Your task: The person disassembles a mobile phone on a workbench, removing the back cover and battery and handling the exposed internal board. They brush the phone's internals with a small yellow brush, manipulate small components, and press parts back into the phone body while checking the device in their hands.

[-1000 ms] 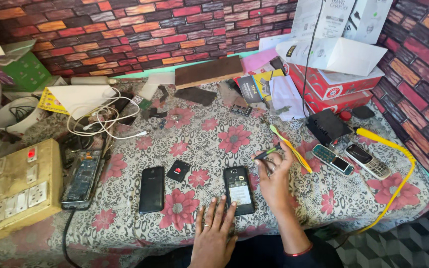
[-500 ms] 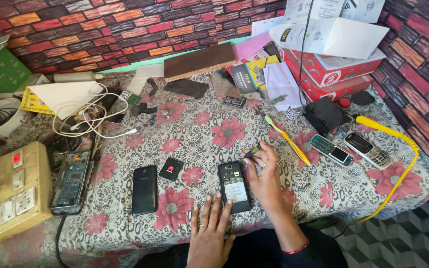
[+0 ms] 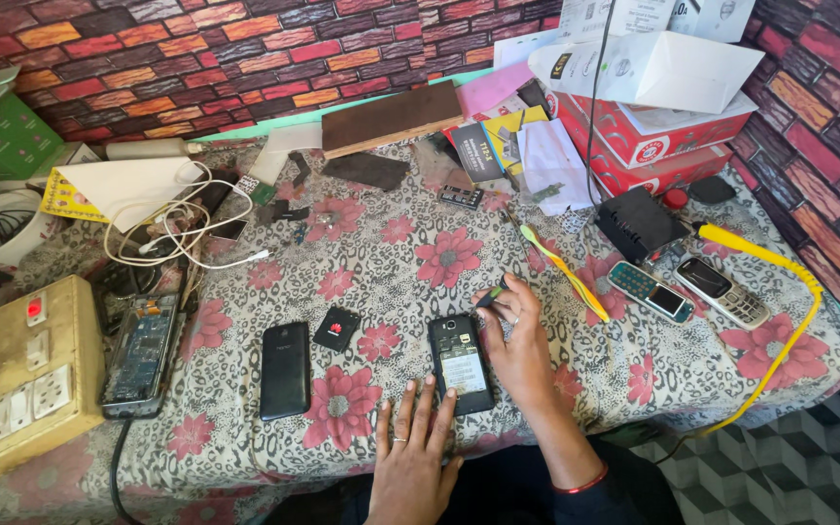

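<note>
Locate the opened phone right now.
Head view, low centre of the table: the opened phone lies back-up between the left hand, fingertips at its lower edge, and the right hand; a small black battery sits to its left.

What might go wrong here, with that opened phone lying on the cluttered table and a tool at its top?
1. The right hand holds a small dark tool at the top of the open phone; a slip might scratch its exposed inside.
2. Only the left hand's fingertips rest at the phone's lower end, so it may slide on the flowered cloth.
3. Any small part set down could get lost on that busy pattern.
</note>
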